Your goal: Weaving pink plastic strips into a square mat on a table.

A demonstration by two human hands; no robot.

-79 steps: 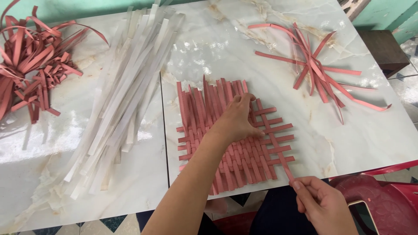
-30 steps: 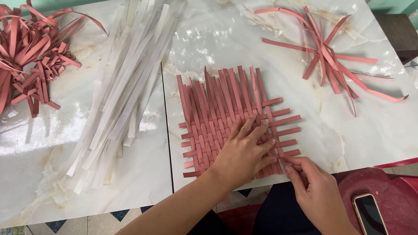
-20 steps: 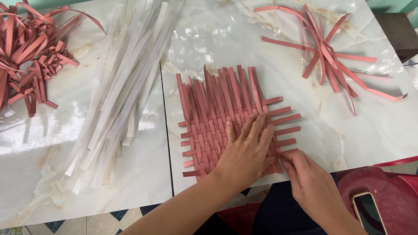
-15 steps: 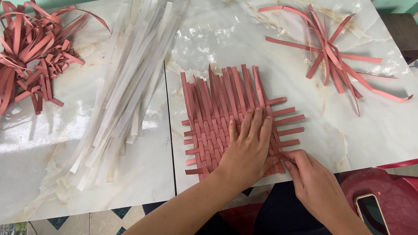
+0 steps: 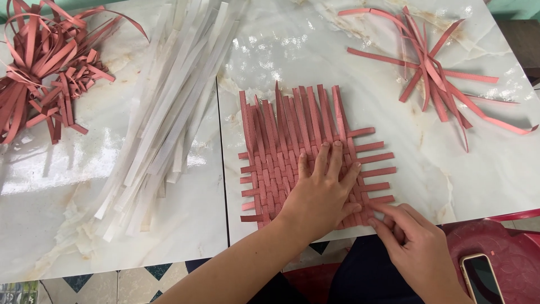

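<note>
Both hands [image 5: 320,197] on red mat [image 5: 292,141]

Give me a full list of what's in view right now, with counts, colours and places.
woven mat: one, red, centre of the table
loose red strips: one pile, far right of the table
tangled red strips: one heap, far left
white strips: one long pile, left of the mat
table: one, white marble
phone: one, on the red stool, bottom right
left hand: flat on the mat
right hand: fingers at the mat's near right corner
</note>
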